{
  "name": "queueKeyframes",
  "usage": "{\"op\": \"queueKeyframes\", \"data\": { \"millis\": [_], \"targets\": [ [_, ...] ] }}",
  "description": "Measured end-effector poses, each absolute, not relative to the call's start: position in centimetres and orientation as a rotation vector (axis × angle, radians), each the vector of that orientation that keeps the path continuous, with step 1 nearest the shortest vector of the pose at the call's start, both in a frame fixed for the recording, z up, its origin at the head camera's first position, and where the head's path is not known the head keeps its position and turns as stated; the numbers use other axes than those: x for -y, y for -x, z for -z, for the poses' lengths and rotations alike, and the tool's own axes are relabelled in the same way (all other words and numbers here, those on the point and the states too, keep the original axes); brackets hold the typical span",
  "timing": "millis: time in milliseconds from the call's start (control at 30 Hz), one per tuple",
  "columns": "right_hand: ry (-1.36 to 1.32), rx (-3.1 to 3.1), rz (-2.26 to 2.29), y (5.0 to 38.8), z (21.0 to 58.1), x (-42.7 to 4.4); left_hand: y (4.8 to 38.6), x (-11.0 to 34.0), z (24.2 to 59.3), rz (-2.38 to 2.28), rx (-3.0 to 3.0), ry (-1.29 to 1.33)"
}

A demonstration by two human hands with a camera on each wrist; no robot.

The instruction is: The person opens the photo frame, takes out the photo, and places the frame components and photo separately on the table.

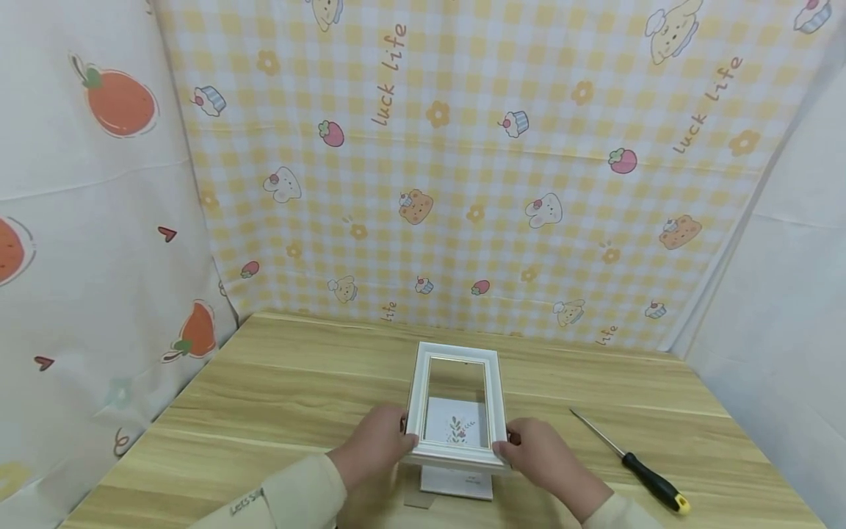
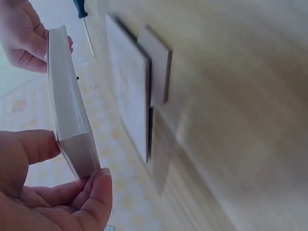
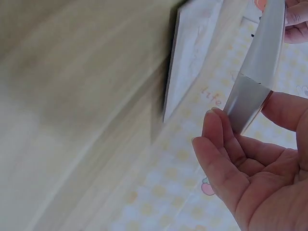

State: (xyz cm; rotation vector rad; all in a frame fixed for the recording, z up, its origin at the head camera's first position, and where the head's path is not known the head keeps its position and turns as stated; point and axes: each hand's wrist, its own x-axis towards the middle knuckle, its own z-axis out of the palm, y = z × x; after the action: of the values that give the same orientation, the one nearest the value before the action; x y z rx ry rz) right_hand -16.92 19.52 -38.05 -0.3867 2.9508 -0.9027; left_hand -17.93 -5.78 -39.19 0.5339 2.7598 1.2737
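Observation:
A white picture frame (image 1: 456,457) with a thin gold inner edge is held above the table, its opening see-through. My left hand (image 1: 378,441) pinches its left side near the lower corner, thumb on the front. On the opposite side my right hand (image 1: 538,452) pinches the lower right corner the same way. Through the opening a white panel (image 1: 456,481) with a printed flower sprig shows, lying on the table below. In the left wrist view this panel (image 2: 127,86) rests on a smaller flat piece (image 2: 156,65), seen edge-on.
A screwdriver (image 1: 651,481) with a black and yellow handle lies on the wood-grain table (image 1: 297,382) to the right. A yellow checked cloth (image 1: 463,169) hangs behind the table, with white cloths at the left and right.

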Motion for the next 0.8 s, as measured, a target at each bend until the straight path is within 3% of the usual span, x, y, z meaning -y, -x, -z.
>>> {"op": "queueKeyframes", "data": {
  "millis": [800],
  "targets": [
    [0.271, -2.952, 0.834, 20.7, 36.9, -18.8, 21.3, 5.9, 37.4, -1.238, -2.728, -0.467]
  ]
}}
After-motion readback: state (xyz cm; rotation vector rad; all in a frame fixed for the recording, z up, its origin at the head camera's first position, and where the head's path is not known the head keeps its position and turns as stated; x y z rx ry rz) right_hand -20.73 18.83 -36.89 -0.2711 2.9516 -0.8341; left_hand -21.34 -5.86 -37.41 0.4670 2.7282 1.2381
